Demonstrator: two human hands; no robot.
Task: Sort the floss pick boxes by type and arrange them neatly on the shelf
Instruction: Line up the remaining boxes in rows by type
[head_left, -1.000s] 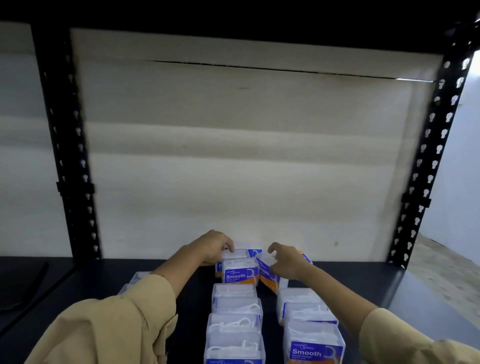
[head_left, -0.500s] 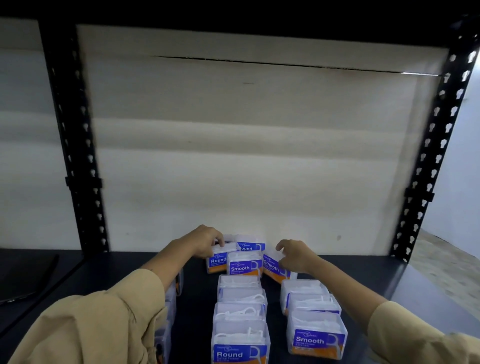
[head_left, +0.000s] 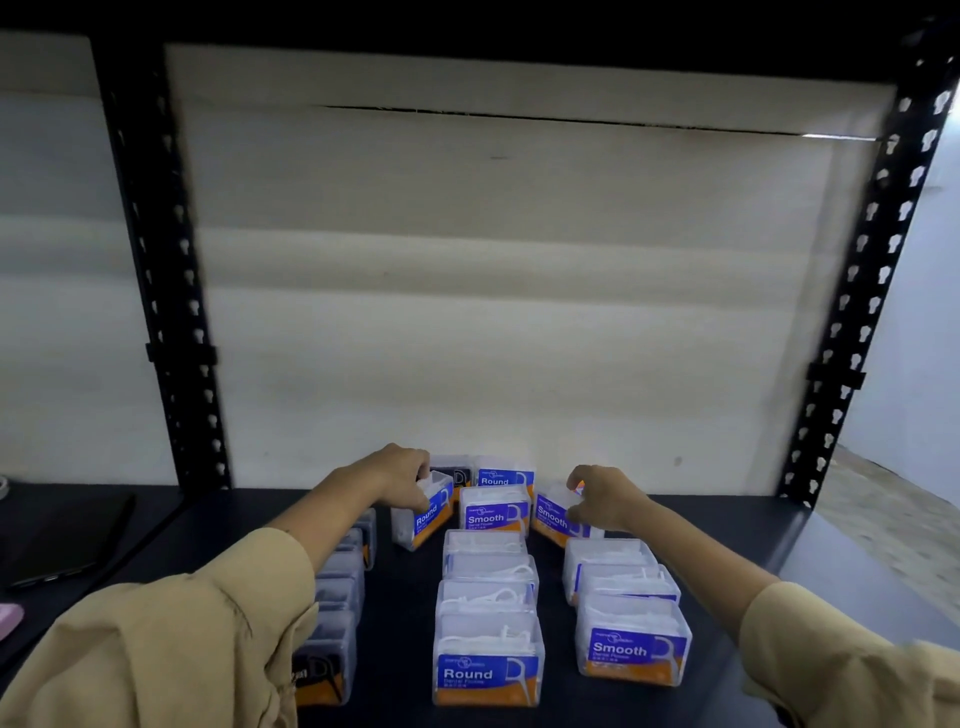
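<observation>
Clear floss pick boxes with blue and orange labels stand on the dark shelf (head_left: 405, 597). My left hand (head_left: 397, 475) grips a tilted Round box (head_left: 423, 514) at the back left. My right hand (head_left: 602, 496) holds a tilted Smooth box (head_left: 556, 517) at the back right. Between them stands a Smooth box (head_left: 493, 512), with a Round box (head_left: 504, 477) and a black-labelled box (head_left: 454, 473) behind it. A middle column ends in a Round box (head_left: 488, 660) at the front. A right column ends in a Smooth box (head_left: 631, 644).
A column of boxes with dark contents (head_left: 332, 623) runs along the left, partly hidden by my left sleeve. Black perforated uprights (head_left: 171, 291) (head_left: 862, 291) frame the bay, with a pale back panel (head_left: 493, 286) behind. A dark flat object (head_left: 57, 540) lies at far left.
My left hand has pulled the Round box left and toward me, turning it. My right hand has shifted right with the Smooth box. The view has tilted down a little.
</observation>
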